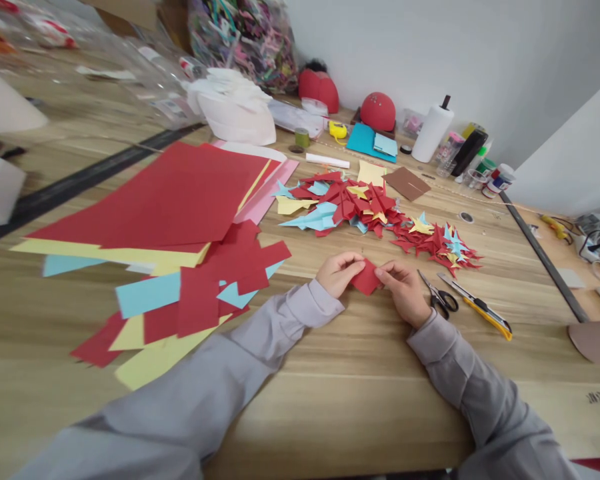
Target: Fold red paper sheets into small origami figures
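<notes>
2 forearms in grey sleeves (420, 353) lie flat on the wooden table (360, 413), angled inward. Left hand (339, 274) and right hand (405, 291) are close together, both pinching 1 red paper piece (366, 278) between thumbs and fingers; grip is light, paper held just above the table, between the hands. Scissors (443, 300) and a yellow utility knife (485, 307) lie just beside the right hand. 2 piles of cut paper shapes (353, 208) sit ahead, red, blue, yellow. Stacked coloured paper sheets (145, 213) are left. Containers: 1 clear plastic bag (243, 43) at the back, packed with multicoloured paper strips; contents of the small jars (493, 181) on the right can't be told.
</notes>
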{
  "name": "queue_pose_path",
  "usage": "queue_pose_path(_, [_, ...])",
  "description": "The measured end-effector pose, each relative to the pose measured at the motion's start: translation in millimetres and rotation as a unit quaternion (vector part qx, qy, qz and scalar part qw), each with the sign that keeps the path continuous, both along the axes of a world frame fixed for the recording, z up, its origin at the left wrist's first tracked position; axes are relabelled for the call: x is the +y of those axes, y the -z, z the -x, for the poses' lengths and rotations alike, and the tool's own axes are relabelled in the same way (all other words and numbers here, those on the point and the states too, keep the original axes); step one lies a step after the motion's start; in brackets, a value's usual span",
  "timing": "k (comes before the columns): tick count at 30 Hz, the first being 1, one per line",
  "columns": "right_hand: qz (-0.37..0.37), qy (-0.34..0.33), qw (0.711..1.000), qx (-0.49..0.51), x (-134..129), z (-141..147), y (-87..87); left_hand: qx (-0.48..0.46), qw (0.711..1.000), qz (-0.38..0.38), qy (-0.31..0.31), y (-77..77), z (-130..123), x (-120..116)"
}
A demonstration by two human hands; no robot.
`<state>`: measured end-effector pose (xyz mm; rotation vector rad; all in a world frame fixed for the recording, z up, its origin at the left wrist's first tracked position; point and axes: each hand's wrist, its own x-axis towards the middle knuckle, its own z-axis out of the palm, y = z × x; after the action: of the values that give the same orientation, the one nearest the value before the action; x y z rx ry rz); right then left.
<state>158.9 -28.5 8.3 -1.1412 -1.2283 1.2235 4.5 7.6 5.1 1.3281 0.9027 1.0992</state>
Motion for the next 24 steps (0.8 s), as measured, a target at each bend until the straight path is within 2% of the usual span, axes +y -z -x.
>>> queue_pose_path(5, [0.001,-0.003,1.0,0.006,-0.9,1.2,0.4,0.039,0.998,-0.033,0.04,-0.5,0.4,-3.8])
queue_pose_path(9, [-0.013,-0.007,1.0,-0.026,-1.7,2.4,-0.1,0.083,0.991,-0.062,0.081,-1.1,-0.7,-7.8])
queue_pose_path(14, [-0.031,-0.001,0.999,-0.034,-1.3,1.7,1.6,0.108,0.989,-0.064,0.072,-0.2,-1.1,-8.2])
queue_pose_path(18, [-0.003,0.004,1.0,-0.008,-0.9,2.0,1.2,0.105,0.989,-0.075,0.067,-0.6,-0.2,-7.4])
queue_pose_path(24, [0.0,-0.042,0.998,-0.041,-0.9,1.3,-0.8,0.117,0.985,-0.087,0.087,-2.1,0.2,-8.7])
